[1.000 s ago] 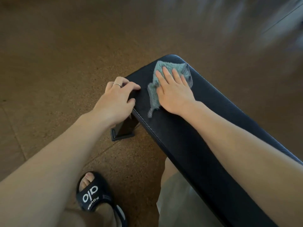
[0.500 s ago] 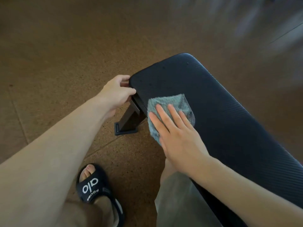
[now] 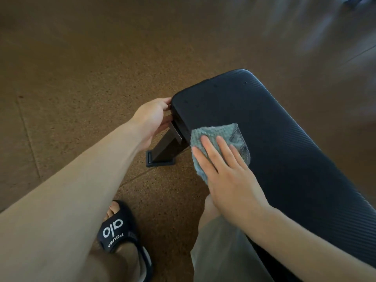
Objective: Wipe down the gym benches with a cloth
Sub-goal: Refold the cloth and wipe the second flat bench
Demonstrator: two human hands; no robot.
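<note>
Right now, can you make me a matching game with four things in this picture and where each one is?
Things:
1. cloth
2. left hand
3. right hand
4. slide sandal

Places:
A. on the brown floor, worn on a foot
B. holding the near corner edge of the black bench
C. lying on the bench pad at its near edge, partly hanging over
D. pressed flat on top of the cloth

Right pairs: 1-C, 2-B, 3-D, 4-A
</note>
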